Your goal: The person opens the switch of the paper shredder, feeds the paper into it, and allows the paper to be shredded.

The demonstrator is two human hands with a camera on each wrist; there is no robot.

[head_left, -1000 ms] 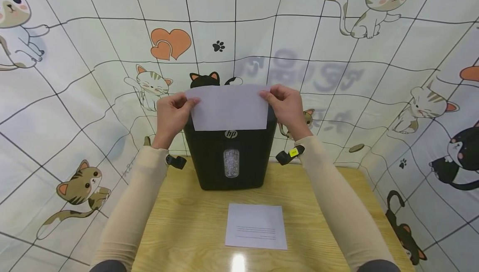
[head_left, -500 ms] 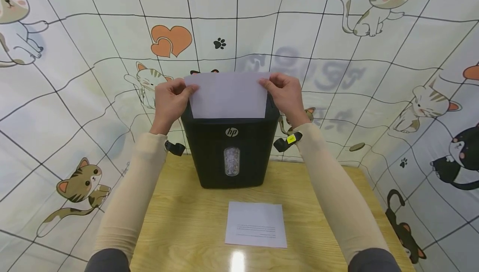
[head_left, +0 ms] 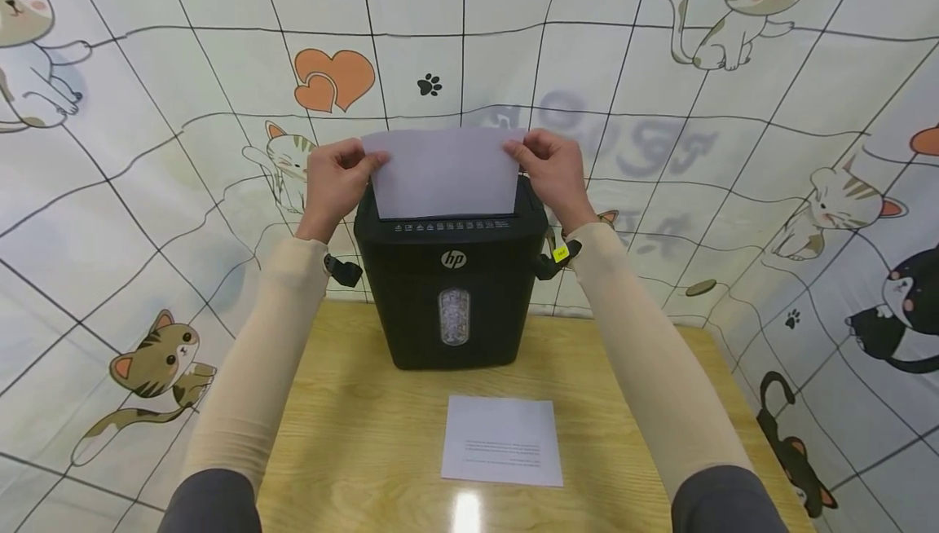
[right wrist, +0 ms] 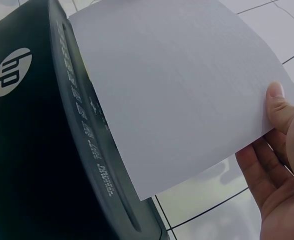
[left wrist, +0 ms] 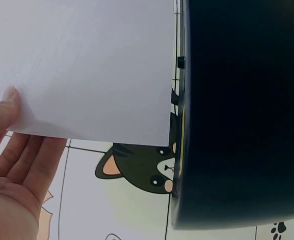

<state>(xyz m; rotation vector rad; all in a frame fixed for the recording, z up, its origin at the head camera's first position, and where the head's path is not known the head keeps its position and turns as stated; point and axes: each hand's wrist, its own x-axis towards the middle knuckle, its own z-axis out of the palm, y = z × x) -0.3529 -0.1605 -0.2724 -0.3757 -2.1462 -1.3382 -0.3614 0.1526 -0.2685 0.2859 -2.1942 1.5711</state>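
paper [head_left: 444,178] poised over a black shredder [head_left: 451,279], which stands beneath it at 6 o'clock. the left hand [head_left: 337,182] and right hand [head_left: 552,170] pinch the sheet between thumb and fingers near its 10 and 2 o'clock corners. for an even feed, the lower edge, just above the shredder's top, is best aligned parallel with the slot [right wrist: 130,216], both sides lowered together and fingertips well clear. the paper appears white, uncreased, nearly flat, slightly wavy toward 12 o'clock; no clear print shows on its near face.
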